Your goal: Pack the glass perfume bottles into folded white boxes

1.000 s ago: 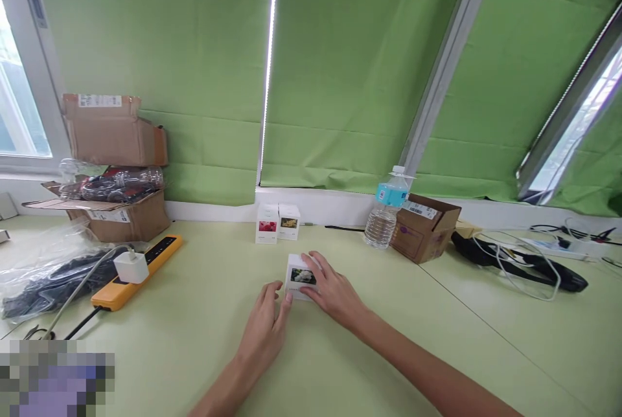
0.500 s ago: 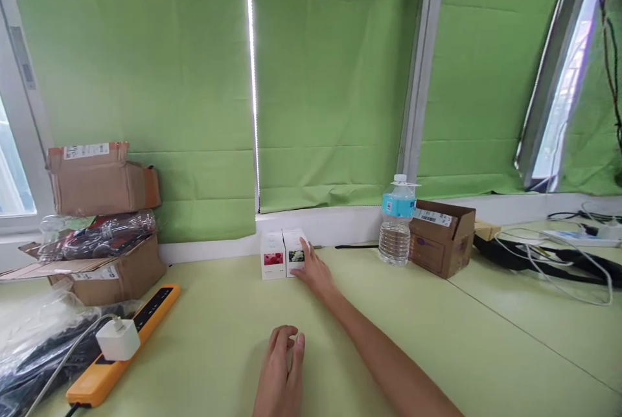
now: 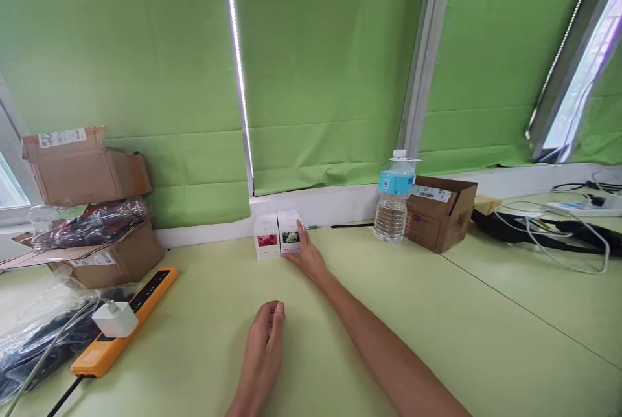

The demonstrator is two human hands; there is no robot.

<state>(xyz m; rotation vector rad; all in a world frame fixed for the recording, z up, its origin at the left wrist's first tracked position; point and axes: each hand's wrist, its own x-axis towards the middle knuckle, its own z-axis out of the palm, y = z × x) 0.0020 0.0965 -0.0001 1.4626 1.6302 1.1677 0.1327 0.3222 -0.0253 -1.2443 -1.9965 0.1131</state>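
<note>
Two small white boxes stand side by side near the wall, the left one with a red flower picture and the right one with a white flower picture. My right hand reaches out to the right box, its fingers resting along the right side and front lower edge. Closer to me, my left hand hovers over or rests on the green table, thumb and fingers curled together, with nothing visible in them.
An orange power strip with a white plug lies at left, beside plastic bags and stacked cardboard boxes. A water bottle, an open carton and tangled cables are at right.
The view has shifted, so most objects appear higher. My left hand's fingers and thumb have come together. My right hand stays at the right white box.
</note>
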